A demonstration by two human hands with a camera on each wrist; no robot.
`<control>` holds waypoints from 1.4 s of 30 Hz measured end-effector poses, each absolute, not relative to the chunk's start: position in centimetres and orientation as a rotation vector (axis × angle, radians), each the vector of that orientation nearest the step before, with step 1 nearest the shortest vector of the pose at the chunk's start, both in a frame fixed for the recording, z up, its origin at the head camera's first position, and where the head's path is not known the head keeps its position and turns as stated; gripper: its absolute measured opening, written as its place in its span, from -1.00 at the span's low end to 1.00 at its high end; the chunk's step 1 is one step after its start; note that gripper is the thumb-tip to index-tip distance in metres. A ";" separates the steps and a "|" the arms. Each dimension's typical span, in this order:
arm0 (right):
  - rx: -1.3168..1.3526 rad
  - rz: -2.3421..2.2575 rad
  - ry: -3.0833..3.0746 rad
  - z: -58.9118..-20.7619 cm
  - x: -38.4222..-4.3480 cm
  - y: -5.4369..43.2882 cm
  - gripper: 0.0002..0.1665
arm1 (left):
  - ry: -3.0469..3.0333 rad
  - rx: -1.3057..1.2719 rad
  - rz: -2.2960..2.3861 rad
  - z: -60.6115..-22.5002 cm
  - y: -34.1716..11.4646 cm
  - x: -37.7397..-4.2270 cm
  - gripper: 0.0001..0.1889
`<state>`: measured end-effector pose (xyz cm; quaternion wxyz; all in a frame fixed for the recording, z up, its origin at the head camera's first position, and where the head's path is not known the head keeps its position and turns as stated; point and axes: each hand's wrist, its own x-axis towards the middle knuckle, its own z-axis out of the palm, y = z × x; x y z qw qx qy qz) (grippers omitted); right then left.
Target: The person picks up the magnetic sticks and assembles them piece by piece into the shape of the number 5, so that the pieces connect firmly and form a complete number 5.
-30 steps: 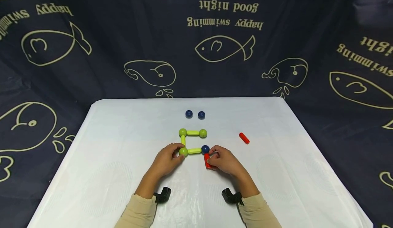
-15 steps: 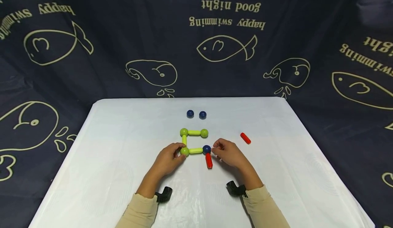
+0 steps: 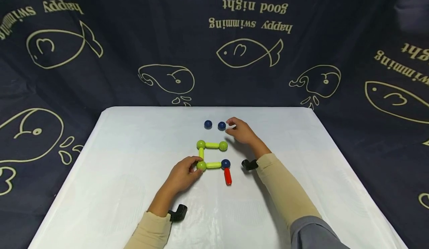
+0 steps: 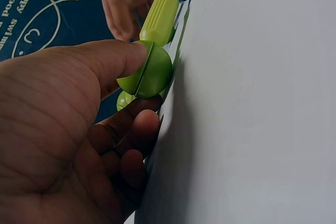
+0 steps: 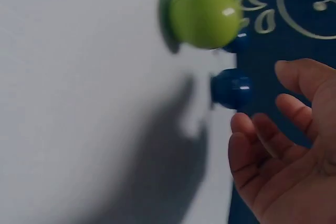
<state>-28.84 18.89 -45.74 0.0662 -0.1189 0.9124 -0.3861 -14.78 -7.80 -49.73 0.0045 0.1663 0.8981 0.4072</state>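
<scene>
My left hand [image 3: 183, 173] pinches a green ball [image 4: 149, 72] between thumb and fingers, at the near left corner of a magnetic ball-and-rod shape. From that corner a yellow-green rod [image 3: 213, 165] runs to a blue ball [image 3: 226, 164], and a red rod [image 3: 228, 176] points from it toward the person. Another rod [image 3: 201, 153] leads up to a second green ball [image 3: 201, 144]; a third rod [image 3: 212, 145] joins that to another green ball [image 3: 223, 146]. My right hand [image 3: 242, 130], fingers apart and holding nothing, is beside the right one of two loose blue balls [image 3: 222, 126].
The other loose blue ball [image 3: 208, 124] lies just left of it, toward the far edge of the white table [image 3: 140, 137]. A dark cloth [image 3: 117, 73] with fish drawings hangs behind. Black wrist mounts [image 3: 178, 213] sit on both wrists.
My right hand has let go of the red rod and moved away to the far loose blue balls. The spare red rod at right is now hidden by the right arm. The left hand stays put.
</scene>
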 end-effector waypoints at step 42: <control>-0.221 -1.702 2.570 -46.4 -18.6 22.2 -0.61 | 2.837 0.536 1.273 -49.8 -7.7 -15.0 -0.67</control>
